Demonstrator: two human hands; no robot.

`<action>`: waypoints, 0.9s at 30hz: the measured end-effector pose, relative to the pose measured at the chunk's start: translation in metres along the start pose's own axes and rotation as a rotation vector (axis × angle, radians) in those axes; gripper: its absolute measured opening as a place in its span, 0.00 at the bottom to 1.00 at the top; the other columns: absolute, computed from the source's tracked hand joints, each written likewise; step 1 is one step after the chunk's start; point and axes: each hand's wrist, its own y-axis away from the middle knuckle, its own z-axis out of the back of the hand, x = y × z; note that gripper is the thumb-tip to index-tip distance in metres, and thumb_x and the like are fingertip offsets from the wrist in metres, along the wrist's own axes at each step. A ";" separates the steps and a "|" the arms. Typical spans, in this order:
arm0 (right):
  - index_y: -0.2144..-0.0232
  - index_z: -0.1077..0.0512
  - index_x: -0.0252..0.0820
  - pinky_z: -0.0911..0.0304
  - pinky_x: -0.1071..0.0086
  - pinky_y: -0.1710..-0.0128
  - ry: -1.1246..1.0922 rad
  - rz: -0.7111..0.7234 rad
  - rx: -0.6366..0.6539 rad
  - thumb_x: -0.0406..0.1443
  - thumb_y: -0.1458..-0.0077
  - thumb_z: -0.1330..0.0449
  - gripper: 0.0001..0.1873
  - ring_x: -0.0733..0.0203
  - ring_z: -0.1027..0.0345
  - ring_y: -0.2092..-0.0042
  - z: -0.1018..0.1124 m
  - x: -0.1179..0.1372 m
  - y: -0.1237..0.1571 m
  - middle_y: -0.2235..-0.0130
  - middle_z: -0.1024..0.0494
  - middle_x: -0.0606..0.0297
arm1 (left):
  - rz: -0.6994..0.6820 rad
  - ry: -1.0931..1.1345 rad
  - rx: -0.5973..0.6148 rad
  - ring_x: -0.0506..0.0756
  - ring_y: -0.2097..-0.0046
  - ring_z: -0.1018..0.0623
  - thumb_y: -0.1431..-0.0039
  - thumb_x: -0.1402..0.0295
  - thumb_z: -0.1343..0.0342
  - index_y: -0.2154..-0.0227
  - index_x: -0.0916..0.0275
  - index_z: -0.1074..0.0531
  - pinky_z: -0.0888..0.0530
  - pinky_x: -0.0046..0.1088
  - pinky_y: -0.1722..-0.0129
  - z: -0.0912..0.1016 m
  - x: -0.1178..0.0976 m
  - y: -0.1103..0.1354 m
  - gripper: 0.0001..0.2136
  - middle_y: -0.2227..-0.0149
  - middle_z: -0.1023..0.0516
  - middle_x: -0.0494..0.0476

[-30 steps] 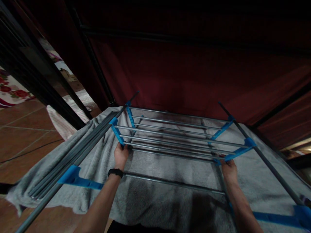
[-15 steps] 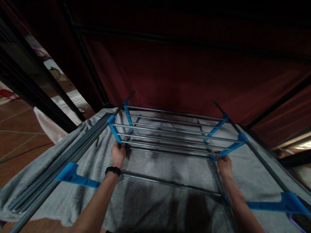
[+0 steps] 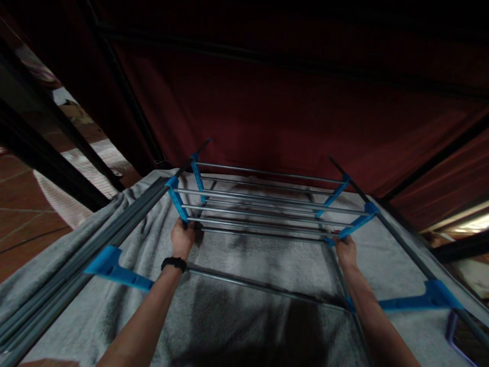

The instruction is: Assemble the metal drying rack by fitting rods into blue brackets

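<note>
A partly assembled rack of grey metal tubes (image 3: 263,200) and blue plastic brackets lies across a grey blanket. My left hand (image 3: 182,239), with a black band on the wrist, is closed around the bottom of a left blue bracket (image 3: 178,201), where a crosswise tube meets it. On the opposite side my right hand (image 3: 346,250) grips the lower end of a right blue bracket (image 3: 359,223); its fingertips are partly hidden behind the joint. Closer to me, a single crosswise tube (image 3: 263,286) runs low between the two sides, below another left bracket (image 3: 116,269) and right bracket (image 3: 416,302).
Several loose grey tubes (image 3: 82,252) lie bundled along the left of the grey blanket (image 3: 244,326). Dark red cloth (image 3: 275,117) on a black frame stands behind. A purple-edged object (image 3: 453,334) is at the lower right. Striped cloth (image 3: 57,191) hangs at left.
The rack and both hands sit slightly further left and higher in view, mostly as the camera shifts. Both hands keep hold of the same brackets.
</note>
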 end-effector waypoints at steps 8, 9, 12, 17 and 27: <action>0.68 0.28 0.41 0.36 0.58 0.58 0.008 0.000 0.008 0.45 0.62 0.38 0.18 0.54 0.31 0.64 -0.003 0.003 -0.004 0.69 0.24 0.63 | -0.032 -0.006 0.022 0.56 0.69 0.25 0.46 0.72 0.43 0.70 0.58 0.32 0.31 0.32 0.67 -0.002 -0.002 -0.005 0.04 0.73 0.26 0.53; 0.68 0.28 0.41 0.36 0.58 0.57 0.012 0.002 0.009 0.45 0.62 0.37 0.18 0.53 0.31 0.64 -0.002 0.003 -0.004 0.69 0.24 0.63 | -0.037 -0.002 0.027 0.56 0.68 0.25 0.46 0.72 0.43 0.70 0.58 0.32 0.31 0.31 0.67 -0.002 -0.002 -0.006 0.04 0.73 0.26 0.53; 0.67 0.28 0.41 0.36 0.57 0.56 0.022 0.002 0.016 0.45 0.61 0.37 0.18 0.53 0.31 0.63 -0.001 0.002 -0.004 0.68 0.23 0.62 | -0.038 0.003 0.039 0.56 0.69 0.25 0.46 0.73 0.43 0.70 0.58 0.33 0.31 0.31 0.67 -0.003 -0.001 -0.007 0.04 0.73 0.26 0.52; 0.66 0.28 0.42 0.36 0.58 0.55 0.032 -0.008 0.025 0.45 0.61 0.39 0.19 0.53 0.32 0.61 -0.001 0.002 -0.003 0.67 0.24 0.62 | -0.004 -0.011 0.041 0.57 0.68 0.25 0.45 0.72 0.43 0.70 0.58 0.34 0.30 0.33 0.65 -0.006 0.003 -0.010 0.04 0.74 0.28 0.52; 0.56 0.30 0.41 0.35 0.52 0.50 0.037 -0.081 -0.002 0.49 0.61 0.39 0.30 0.48 0.30 0.54 -0.003 0.001 0.038 0.56 0.24 0.56 | -0.094 -0.023 -0.056 0.64 0.40 0.28 0.42 0.71 0.45 0.42 0.64 0.37 0.31 0.46 0.39 0.009 0.003 0.042 0.24 0.42 0.33 0.70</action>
